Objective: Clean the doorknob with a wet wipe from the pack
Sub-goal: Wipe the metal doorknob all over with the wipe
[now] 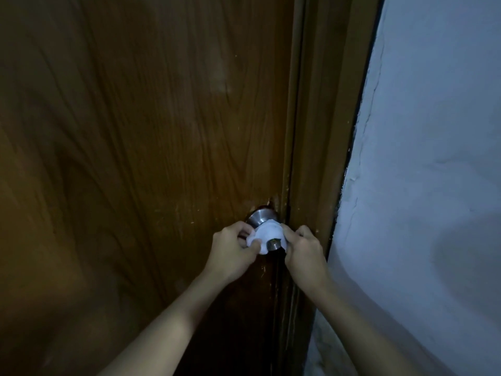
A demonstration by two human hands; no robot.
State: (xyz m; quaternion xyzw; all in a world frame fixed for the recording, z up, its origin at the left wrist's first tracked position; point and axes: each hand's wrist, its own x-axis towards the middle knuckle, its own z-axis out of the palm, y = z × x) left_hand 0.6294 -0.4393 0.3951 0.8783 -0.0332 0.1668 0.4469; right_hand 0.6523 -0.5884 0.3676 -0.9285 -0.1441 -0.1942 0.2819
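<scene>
A silver metal doorknob [273, 244] sticks out of the brown wooden door, its round base plate [260, 216] against the wood. A white wet wipe [267, 233] is wrapped around the knob, leaving only its front tip and the base plate bare. My left hand [233, 246] pinches the wipe from the left side. My right hand [302, 246] grips the wipe from the right side. The wipe pack is not in view.
The brown wooden door [141, 147] fills the left and middle of the view, shut against its frame [320, 131]. A rough white wall [428, 158] stands close on the right. The light is dim.
</scene>
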